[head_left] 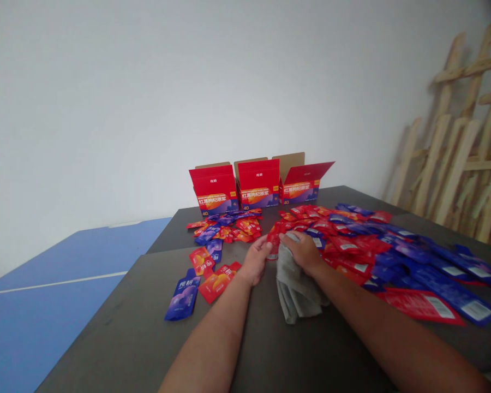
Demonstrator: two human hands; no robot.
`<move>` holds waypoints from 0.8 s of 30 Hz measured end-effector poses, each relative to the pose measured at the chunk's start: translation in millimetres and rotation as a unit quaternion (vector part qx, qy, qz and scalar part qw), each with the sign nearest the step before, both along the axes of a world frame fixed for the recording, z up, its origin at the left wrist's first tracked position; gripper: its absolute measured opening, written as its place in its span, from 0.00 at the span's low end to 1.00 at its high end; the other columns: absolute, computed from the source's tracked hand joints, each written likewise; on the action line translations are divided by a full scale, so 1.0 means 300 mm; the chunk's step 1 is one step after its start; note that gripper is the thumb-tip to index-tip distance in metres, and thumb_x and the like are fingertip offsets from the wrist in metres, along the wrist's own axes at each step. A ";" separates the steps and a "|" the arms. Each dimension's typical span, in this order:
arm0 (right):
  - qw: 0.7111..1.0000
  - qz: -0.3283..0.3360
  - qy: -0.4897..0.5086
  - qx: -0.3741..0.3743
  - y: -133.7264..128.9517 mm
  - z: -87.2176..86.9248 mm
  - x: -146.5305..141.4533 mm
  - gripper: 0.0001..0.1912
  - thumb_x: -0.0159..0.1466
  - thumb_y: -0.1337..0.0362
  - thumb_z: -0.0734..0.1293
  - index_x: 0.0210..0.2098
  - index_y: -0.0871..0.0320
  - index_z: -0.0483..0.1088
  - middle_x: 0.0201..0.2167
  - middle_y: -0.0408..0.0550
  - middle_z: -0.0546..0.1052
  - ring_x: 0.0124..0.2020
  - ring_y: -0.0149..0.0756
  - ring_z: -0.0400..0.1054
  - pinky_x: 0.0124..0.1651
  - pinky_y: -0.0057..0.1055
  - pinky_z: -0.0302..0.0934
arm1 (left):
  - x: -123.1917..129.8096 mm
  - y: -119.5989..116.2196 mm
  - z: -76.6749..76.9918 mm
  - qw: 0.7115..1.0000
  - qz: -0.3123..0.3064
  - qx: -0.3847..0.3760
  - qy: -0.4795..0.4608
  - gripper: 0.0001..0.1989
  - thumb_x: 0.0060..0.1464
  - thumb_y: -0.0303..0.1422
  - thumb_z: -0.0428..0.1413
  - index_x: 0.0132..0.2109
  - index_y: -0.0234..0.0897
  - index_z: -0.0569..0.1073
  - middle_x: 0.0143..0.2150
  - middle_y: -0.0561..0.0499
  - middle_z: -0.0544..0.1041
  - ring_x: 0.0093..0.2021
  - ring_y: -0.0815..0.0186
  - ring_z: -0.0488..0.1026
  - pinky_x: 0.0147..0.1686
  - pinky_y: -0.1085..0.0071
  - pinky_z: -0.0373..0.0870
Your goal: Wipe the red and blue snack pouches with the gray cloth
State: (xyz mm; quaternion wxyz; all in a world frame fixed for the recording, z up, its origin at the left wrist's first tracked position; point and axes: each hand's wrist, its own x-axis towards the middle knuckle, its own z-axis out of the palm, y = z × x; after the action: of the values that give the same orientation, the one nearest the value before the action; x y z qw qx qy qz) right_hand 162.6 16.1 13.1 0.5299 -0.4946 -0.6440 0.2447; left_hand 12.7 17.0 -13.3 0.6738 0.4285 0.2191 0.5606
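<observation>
My left hand (257, 257) pinches the left edge of a red pouch (273, 240), its fingers closed. Bunched in my right hand (305, 251) is a grey cloth (292, 289), which hangs down to the dark table and meets the pouch's right side. Beyond and right of my right hand spreads a large pile of red and blue pouches (355, 245). To the left of my left hand lie several loose pouches, among them a blue pouch (183, 295) and a red-orange pouch (217, 283).
Three open red cartons, a left carton (215, 196), a middle carton (258, 185) and a right carton (300, 188), stand along the back. A smaller pouch heap (229, 225) lies before them. A blue table (65, 305) adjoins at left; wooden frames (454, 164) lean against the right wall.
</observation>
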 end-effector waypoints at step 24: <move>0.851 0.210 -0.383 0.290 -0.041 -0.063 -0.054 0.10 0.60 0.69 0.62 0.42 0.60 0.69 0.40 0.53 0.70 0.43 0.40 0.63 0.47 0.39 0.62 | -0.075 0.047 0.012 0.954 -0.156 -0.205 -0.156 0.22 0.59 0.45 0.47 0.44 0.29 0.73 0.39 0.42 0.77 0.40 0.60 0.75 0.44 0.67 0.68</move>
State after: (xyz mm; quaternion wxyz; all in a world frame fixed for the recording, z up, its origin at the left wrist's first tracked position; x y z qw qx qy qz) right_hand 146.4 3.9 -5.7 0.2964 -0.2256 -0.9263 -0.0565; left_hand -9.8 31.2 -9.5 0.8520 0.2177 0.1518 0.4512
